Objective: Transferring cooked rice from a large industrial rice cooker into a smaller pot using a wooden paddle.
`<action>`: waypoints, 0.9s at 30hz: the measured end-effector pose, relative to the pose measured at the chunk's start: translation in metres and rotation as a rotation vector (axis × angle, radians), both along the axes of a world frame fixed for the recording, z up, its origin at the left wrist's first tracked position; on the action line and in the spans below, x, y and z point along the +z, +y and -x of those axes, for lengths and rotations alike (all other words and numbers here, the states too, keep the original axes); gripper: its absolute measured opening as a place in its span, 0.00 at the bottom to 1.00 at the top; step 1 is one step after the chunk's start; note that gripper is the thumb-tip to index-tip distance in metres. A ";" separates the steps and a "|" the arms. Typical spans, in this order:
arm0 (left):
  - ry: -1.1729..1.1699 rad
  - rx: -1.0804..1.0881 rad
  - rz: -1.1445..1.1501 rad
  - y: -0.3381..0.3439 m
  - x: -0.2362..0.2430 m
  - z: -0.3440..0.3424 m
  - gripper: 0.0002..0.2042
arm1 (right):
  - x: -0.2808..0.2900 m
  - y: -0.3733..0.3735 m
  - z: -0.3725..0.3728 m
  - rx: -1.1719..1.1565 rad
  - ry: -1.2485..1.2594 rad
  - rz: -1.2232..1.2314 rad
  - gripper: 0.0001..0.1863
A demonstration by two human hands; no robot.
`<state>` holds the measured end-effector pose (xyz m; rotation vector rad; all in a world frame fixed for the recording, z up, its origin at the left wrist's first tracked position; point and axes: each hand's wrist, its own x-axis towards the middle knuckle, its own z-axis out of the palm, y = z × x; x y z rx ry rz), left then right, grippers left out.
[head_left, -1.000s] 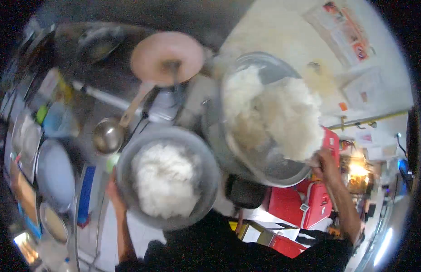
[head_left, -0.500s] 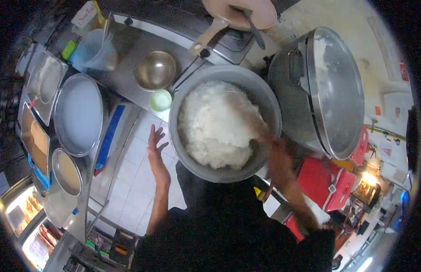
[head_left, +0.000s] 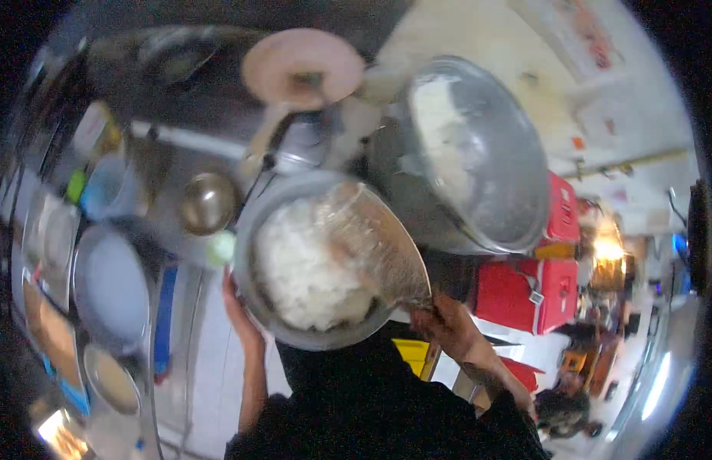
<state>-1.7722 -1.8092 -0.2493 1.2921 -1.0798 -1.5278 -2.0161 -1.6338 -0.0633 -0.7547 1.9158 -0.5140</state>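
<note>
A large round metal pot (head_left: 256, 318) heaped with white cooked rice (head_left: 295, 257) stands in front of me. My right hand (head_left: 452, 330) is closed round the handle of a broad, rounded brown fan-shaped thing (head_left: 383, 249). It is tilted over the right part of the rice and hides some of it; motion blurs its surface, so its exact kind is unclear. At the pot's left side, my left hand (head_left: 243, 314) lies against the outer wall near the rim, fingers curved along it and partly blurred.
A tall metal pot (head_left: 387, 184) stands behind on the right, beside red cooler boxes (head_left: 517, 299). To the left are a small metal bowl (head_left: 209, 203), a pale green cup (head_left: 221, 248) and a wide basin (head_left: 111, 287). A pink round pan (head_left: 279, 65) lies at the back.
My left hand has come from the air to the pot's side. The brown thing, a blur before, now shows tilted above the rice. The whole view has shifted.
</note>
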 end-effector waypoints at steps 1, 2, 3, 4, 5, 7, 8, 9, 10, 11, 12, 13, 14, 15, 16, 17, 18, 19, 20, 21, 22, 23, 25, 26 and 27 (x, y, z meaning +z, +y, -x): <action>0.013 -0.004 0.017 -0.005 -0.002 0.001 0.31 | 0.021 0.006 0.008 -0.033 0.056 0.062 0.10; 0.117 -0.017 -0.026 -0.009 -0.003 0.002 0.31 | 0.040 0.010 0.016 -0.149 -0.089 0.074 0.10; 0.238 -0.040 -0.039 -0.013 -0.003 0.003 0.31 | 0.056 0.013 0.025 -0.222 -0.274 0.133 0.11; 0.203 -0.041 -0.045 -0.015 -0.003 0.004 0.32 | 0.071 0.015 0.040 -0.335 -0.341 0.143 0.13; 0.196 -0.025 -0.062 -0.017 -0.002 0.006 0.32 | 0.087 0.022 0.055 -0.364 -0.248 0.239 0.15; 0.070 -0.098 0.016 -0.019 -0.001 0.010 0.37 | 0.112 0.034 0.100 -0.452 -0.043 0.202 0.16; 0.139 -0.092 0.003 -0.019 -0.001 0.013 0.37 | 0.119 0.039 0.125 -0.487 0.018 0.264 0.16; 0.205 -0.086 -0.011 -0.020 0.000 0.015 0.36 | 0.122 0.042 0.156 -0.496 0.219 0.180 0.18; 0.203 -0.103 0.001 -0.020 0.000 0.018 0.36 | 0.123 0.045 0.190 -0.441 0.391 0.145 0.19; 0.182 -0.058 0.004 -0.020 0.000 0.020 0.36 | 0.120 0.045 0.227 -0.236 0.538 0.203 0.21; 0.190 -0.033 -0.001 -0.020 0.001 0.021 0.36 | 0.109 0.041 0.262 -0.094 0.712 0.187 0.22; 0.147 -0.019 0.010 -0.019 0.001 0.023 0.36 | 0.099 0.037 0.297 0.136 0.880 0.243 0.23; 0.115 -0.131 0.044 -0.021 0.002 0.024 0.36 | 0.087 0.033 0.326 0.268 1.090 0.138 0.23; 0.101 -0.214 0.067 -0.020 0.002 0.026 0.34 | 0.076 0.030 0.351 0.331 1.087 0.111 0.19; 0.220 -0.211 0.085 -0.020 0.002 0.026 0.32 | 0.065 0.027 0.370 0.362 1.061 -0.047 0.16; 0.196 -0.217 0.084 -0.020 0.001 0.029 0.32 | 0.059 0.025 0.385 0.355 1.082 0.000 0.16; 0.154 -0.096 0.048 -0.019 0.002 0.028 0.32 | 0.053 0.021 0.397 0.452 0.999 -0.116 0.15; 0.141 0.044 -0.015 -0.019 0.000 0.030 0.33 | 0.049 0.017 0.406 0.550 0.933 -0.227 0.14; 0.080 -0.036 0.032 -0.018 0.000 0.030 0.34 | 0.046 0.015 0.409 0.555 0.904 -0.229 0.14; 0.071 -0.031 0.026 -0.018 -0.001 0.030 0.34 | 0.045 0.011 0.410 0.575 0.985 -0.328 0.13; 0.044 -0.028 0.026 -0.018 -0.002 0.029 0.34 | 0.046 0.008 0.411 0.605 1.053 -0.425 0.13; 0.018 -0.024 0.024 -0.019 -0.003 0.029 0.35 | 0.048 0.005 0.411 0.606 1.052 -0.428 0.13; 0.008 -0.050 0.013 -0.020 -0.006 0.026 0.35 | 0.054 -0.002 0.409 0.713 1.155 -0.411 0.13; 0.013 -0.075 0.011 -0.019 -0.007 0.024 0.35 | 0.057 -0.004 0.407 0.726 1.165 -0.424 0.13; -0.001 -0.067 0.005 -0.020 -0.008 0.022 0.35 | 0.061 -0.005 0.404 0.748 1.161 -0.438 0.14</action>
